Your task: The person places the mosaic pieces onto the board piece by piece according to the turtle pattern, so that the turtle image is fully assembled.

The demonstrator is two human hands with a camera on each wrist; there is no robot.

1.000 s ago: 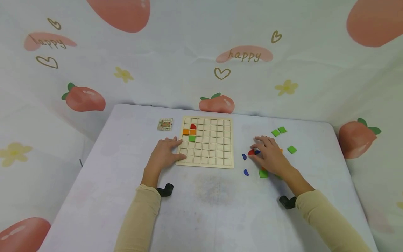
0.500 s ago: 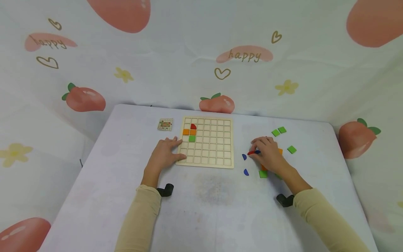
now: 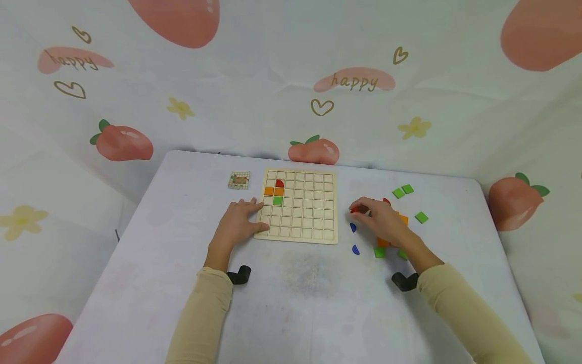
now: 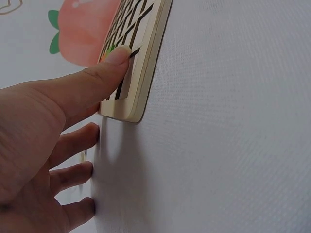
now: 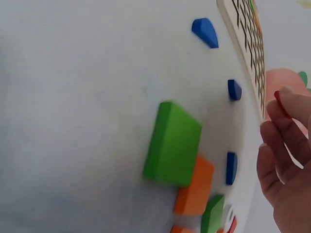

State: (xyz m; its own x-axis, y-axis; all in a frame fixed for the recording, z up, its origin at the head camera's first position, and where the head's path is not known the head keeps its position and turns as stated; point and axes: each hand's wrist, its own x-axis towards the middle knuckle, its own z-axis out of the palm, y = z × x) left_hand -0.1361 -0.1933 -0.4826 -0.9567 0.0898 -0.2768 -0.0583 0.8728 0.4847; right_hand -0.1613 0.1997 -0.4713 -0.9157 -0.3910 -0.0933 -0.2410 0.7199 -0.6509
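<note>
My left hand rests at the near left corner of a wooden grid board. Its thumb lies on the board's top, while the other fingers are spread along the left side. On the grid sit a red quarter-round piece, two orange squares and a green square. My right hand is raised slightly above the loose pieces, right of the board. Between thumb and forefinger it pinches a small red piece, mostly covered by the fingertips.
Beneath and around the right hand lie orange squares, green squares, another red piece and blue rounded pieces. A small pattern card lies left of the board. A printed cloth hangs behind the table.
My right hand has closed finger and thumb on the red piece, lifted it and moved slightly left toward the board. My left hand has stayed in place.
</note>
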